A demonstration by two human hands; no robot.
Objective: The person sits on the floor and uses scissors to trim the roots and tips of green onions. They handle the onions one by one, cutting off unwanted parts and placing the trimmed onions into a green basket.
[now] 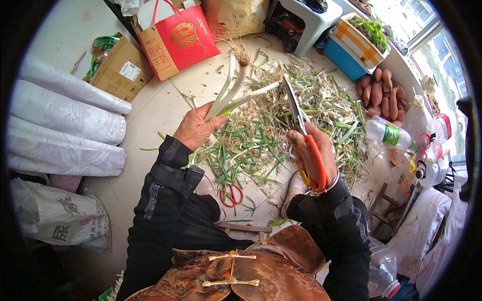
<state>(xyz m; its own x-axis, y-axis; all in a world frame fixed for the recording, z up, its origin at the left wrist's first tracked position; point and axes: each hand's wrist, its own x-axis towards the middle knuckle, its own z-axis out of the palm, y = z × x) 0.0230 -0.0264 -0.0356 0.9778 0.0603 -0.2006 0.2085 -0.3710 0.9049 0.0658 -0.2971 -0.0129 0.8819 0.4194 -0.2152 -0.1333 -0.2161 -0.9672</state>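
My left hand [199, 126] grips a small bunch of white-stemmed scallions [235, 88]. One of them still bears a tuft of roots [240, 54] at its far end, while another stem points right and ends near the blades. In my right hand [316, 148] is a pair of scissors [314, 161] with red-orange and yellow handles. Its blades point away from me and look nearly closed, just right of that stem's tip. Beneath both hands a wide heap of scallion trimmings [301, 101], green leaves and dry skins, covers the tiles.
Red-handled scissors [232, 195] lie on the floor between my feet. A red gift bag [180, 37] and cardboard box [120, 69] stand ahead left. Sweet potatoes [384, 94], a blue container [344, 56] and plastic bottles [389, 132] line the right. A white plastic stool [312, 22] stands at the back.
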